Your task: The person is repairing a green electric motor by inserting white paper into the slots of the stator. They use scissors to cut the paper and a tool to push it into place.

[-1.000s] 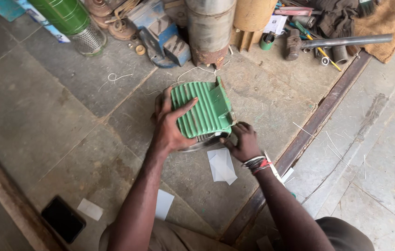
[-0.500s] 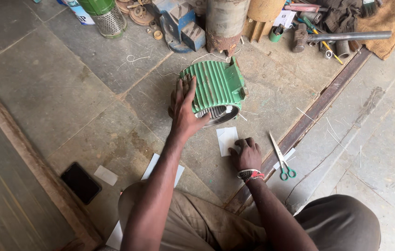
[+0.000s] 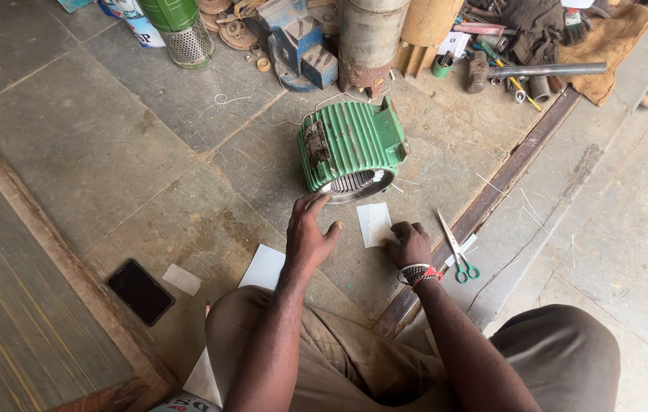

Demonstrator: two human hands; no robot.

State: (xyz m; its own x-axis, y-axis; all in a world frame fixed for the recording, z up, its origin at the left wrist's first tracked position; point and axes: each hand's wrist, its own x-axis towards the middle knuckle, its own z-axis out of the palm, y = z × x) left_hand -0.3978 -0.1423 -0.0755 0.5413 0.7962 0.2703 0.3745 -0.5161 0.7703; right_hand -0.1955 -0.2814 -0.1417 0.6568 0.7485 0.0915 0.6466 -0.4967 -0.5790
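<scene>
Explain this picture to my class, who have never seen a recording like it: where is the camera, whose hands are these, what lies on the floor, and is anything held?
The camera sits on a person's head and looks down, so the two bare arms reaching in from the bottom are that person's own, with their knees below. The left hand is open, its fingers spread just in front of a green ribbed metal motor housing lying on the stone floor. It holds nothing. The right hand, with bands on the wrist, rests curled on the floor at the edge of a small white paper piece; whether it pinches the paper cannot be told. Scissors with green handles lie just to its right. A black phone and more paper scraps lie to the left. Cans, a blue vise, a pipe and tools are along the top.
</scene>
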